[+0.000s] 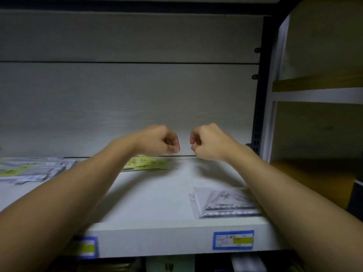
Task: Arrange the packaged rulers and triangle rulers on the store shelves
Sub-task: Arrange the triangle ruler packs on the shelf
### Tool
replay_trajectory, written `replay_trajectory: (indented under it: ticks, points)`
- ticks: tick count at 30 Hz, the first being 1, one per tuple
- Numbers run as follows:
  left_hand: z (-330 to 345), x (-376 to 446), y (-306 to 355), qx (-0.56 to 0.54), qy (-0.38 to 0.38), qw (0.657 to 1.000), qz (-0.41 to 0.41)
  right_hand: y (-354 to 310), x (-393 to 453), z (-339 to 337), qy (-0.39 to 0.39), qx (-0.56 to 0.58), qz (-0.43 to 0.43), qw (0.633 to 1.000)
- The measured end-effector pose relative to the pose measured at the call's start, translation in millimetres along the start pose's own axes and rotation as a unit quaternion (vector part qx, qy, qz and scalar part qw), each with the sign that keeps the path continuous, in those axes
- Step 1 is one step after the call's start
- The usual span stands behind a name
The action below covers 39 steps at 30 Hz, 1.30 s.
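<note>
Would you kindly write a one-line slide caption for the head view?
Both hands, left and right, curled and holding nothing above a white shelf bearing packaged triangle rulers.

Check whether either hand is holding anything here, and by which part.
Nothing visibly held. The left hand and right hand hover with fingers curled above the shelf; no packaged ruler shows between them.

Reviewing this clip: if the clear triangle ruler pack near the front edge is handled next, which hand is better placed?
Probably the right hand. The triangle ruler pack lies on the shelf directly beside the right forearm, while the left hand hangs over the green ruler pack. Both hands hold nothing.
</note>
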<state>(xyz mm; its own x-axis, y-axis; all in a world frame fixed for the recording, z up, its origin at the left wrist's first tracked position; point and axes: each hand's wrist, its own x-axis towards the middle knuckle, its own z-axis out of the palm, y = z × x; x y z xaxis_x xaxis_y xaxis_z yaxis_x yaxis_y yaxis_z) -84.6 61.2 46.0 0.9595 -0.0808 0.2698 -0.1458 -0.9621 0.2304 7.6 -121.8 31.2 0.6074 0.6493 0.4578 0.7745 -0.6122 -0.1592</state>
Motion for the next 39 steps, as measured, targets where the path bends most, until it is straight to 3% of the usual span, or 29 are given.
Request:
replay_trajectory:
  ticks: [7,17,29,39]
  points:
    - [-44,-50,-81,0.069,0.051,0.996,-0.029,-92,27,16,0.016,0.008,0.015,1.0]
    - [-38,-77,-161,0.094,0.036,0.994,-0.047,-170,50,52,-0.004,0.037,0.093,0.995]
    - [-16,-71,-191,0.136,-0.019,0.986,-0.09,-150,54,86,0.021,0.009,0.087,0.996]
    - [-17,-75,-184,0.031,0.036,0.996,-0.079,-151,55,82,0.031,-0.044,0.151,0.987]
